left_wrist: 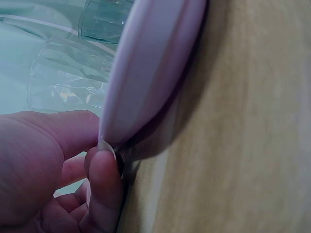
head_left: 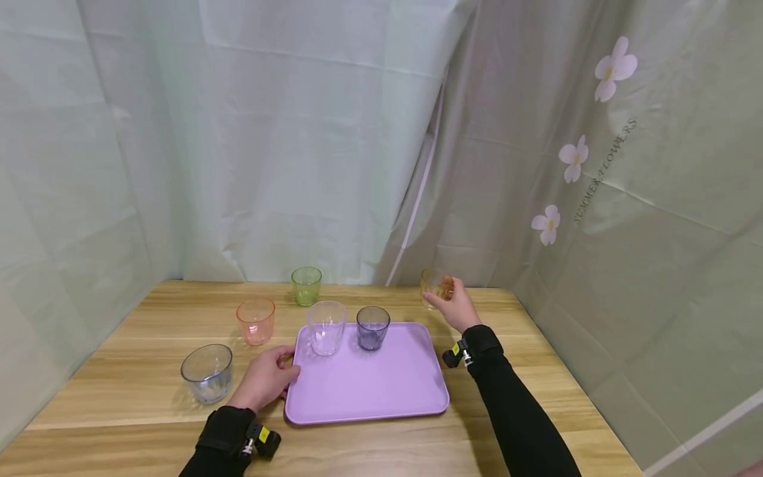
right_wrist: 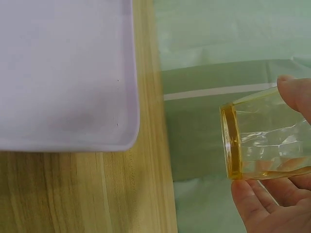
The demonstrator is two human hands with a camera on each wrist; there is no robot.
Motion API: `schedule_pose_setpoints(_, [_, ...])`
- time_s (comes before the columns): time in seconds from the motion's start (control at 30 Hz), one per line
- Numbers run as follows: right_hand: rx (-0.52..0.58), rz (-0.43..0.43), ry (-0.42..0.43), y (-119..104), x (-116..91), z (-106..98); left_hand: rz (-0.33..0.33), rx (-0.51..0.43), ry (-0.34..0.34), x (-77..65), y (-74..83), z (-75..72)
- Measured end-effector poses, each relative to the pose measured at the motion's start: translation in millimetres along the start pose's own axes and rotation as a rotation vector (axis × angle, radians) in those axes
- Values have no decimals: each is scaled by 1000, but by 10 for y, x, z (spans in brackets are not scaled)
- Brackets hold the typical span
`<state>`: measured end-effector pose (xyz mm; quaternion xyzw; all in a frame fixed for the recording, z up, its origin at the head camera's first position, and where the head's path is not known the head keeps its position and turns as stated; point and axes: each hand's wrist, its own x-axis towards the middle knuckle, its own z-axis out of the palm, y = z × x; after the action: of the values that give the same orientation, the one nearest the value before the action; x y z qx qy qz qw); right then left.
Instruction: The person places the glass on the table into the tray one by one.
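Observation:
My left hand is at the left side of a light purple tray, pinching its rim between thumb and fingers; the left wrist view shows the tray's edge between them. Beyond the tray's far right corner, my right hand grips a yellow glass. In the right wrist view the thumb lies on one side of this glass and the fingers on the other. On the back of the tray stand a clear glass and, to its right, a dark grey glass, both upright.
Left of the tray, an orange-pink glass and a bluish glass stand on the wooden table. A green glass is near the table's back edge. Pale curtains hang behind and at both sides.

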<state>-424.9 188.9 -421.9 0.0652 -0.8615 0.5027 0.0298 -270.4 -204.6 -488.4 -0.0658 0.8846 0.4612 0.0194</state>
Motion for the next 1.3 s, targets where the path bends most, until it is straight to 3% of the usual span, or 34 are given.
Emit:
schedule_pose_setpoints(0.83, [-18,-55,-14,28,-138,50,-1,-3,-3,-23,35,-15])
schedule_pose_setpoints(1.3, [-19,-39,-37,-1,-253,56,-5,-14,-6,-20,22,-11])
